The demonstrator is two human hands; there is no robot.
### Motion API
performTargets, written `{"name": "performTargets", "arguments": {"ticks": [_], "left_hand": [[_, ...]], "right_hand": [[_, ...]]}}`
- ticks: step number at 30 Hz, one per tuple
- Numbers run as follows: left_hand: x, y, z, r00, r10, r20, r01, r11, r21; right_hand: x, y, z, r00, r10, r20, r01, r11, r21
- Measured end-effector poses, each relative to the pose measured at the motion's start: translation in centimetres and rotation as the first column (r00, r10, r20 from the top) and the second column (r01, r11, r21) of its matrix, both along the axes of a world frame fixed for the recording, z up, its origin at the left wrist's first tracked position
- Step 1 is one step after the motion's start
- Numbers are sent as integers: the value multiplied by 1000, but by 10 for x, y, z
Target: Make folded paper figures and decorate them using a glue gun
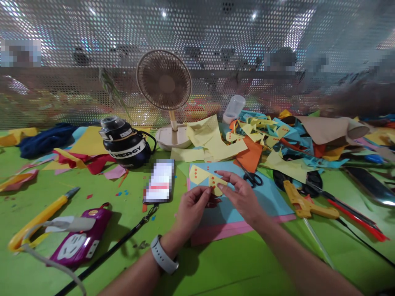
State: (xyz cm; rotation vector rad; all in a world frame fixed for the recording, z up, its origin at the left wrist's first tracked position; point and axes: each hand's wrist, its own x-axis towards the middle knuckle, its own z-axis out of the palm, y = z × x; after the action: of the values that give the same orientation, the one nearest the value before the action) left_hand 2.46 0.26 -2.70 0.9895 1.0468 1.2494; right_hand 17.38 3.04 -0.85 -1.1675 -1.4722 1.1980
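Diagonally held, yellow paper (pixel 200 174) (orange-dotted), long axis upper left to lower right, left fingers (pixel 203 198), right fingers (pixel 228 176) pinching.

This looks like a paper-craft workshop, with a bright green work table (pixel 247 263) facing a grey perforated screen (pixel 212 82) at twelve o'clock. A tangled heap of yellow, blue and orange paper scraps (pixel 266 128) lies between two and three o'clock, black-handled scissors (pixel 249 176) and a yellow plastic glue gun (pixel 302 205) toward four.
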Motion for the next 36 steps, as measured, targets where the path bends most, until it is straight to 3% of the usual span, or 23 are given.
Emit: {"name": "performTargets", "arguments": {"ticks": [3,7,12,15,19,24,27,31,36], "left_hand": [[0,-1,2,1000,11,21,-11,1000,-27],[-1,-2,3,997,22,80,-16,998,-68],[-1,-1,5,998,53,-16,-53,999,-9],[-2,-1,8,994,78,-72,-74,996,51],[-3,-1,9,987,92,-132,-80,992,93],[-3,2,4,992,87,-88,-79,992,94],[-3,2,5,993,54,-103,-44,995,92],[-4,-1,5,993,2,-115,15,989,144],[-5,-3,1,982,-68,-178,106,971,215]], "right_hand": [[0,0,0,999,-8,-50,6,999,-46],[-2,-2,-3,998,-51,23,50,998,50],[-6,-6,0,999,-40,2,40,998,55],[-3,-4,1,987,-134,-84,140,987,74],[3,3,-3,961,-265,-82,275,949,157],[3,7,-2,977,-213,-25,212,946,246],[0,4,7,989,-144,-27,146,972,185],[-4,-3,18,997,25,68,-30,997,73],[-6,-9,23,982,39,183,-57,994,98]]}}
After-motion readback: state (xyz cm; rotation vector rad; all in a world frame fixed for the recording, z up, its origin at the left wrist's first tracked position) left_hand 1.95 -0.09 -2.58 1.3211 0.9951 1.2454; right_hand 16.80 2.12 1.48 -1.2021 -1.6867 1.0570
